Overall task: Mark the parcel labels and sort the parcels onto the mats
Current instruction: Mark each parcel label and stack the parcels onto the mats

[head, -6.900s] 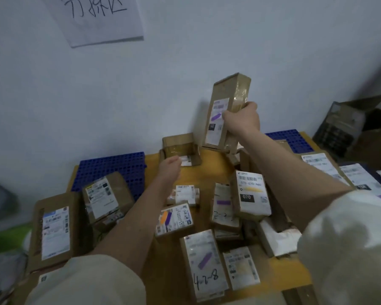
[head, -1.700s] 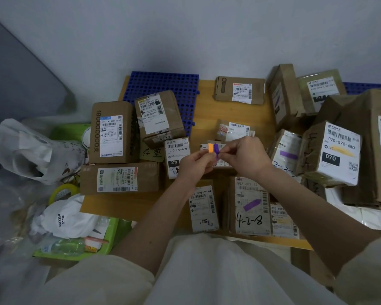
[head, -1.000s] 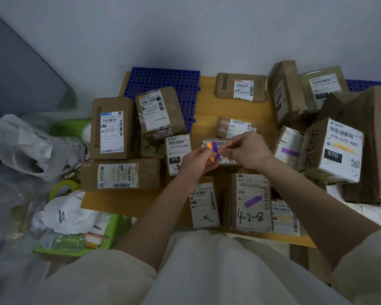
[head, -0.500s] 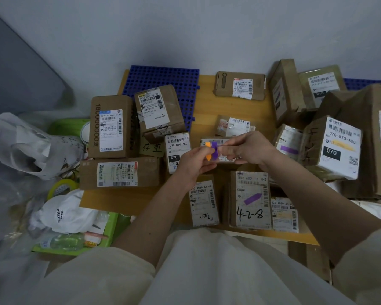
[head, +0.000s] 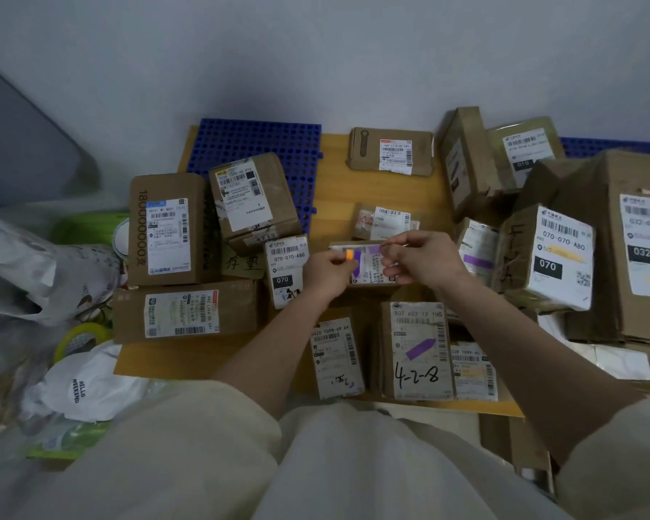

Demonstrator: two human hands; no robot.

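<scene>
My left hand [head: 325, 272] pinches an orange-capped marker [head: 349, 254], fingers curled round it, the purple body showing below the cap. My right hand [head: 421, 258] is curled too, thumb and forefinger pinching something small and pale purple [head: 375, 249] just right of the marker; whether it is a cap or a second pen I cannot tell. The two hands are near each other but apart, both held over a small parcel [head: 368, 268] whose white label carries a purple streak.

That parcel lies on the yellow table [head: 334, 182], mid-row. Left of it stands a 070 parcel [head: 286, 270], and beyond that three brown boxes [head: 166, 228], one [head: 254, 200] resting partly on the blue mat [head: 256, 140]. In front of my hands lies the 4-2-8 parcel [head: 415, 350], marked with purple, with a flat parcel [head: 336, 356] on its left. To the right, a tall stack: a white-labelled 070 box [head: 556, 257] and a big 032 box [head: 638, 249], with a second blue mat [head: 612, 146] showing behind them. A lone box [head: 391, 152] sits by the wall. Off the table's left edge are plastic bags [head: 34, 272] and a tape roll [head: 77, 337].
</scene>
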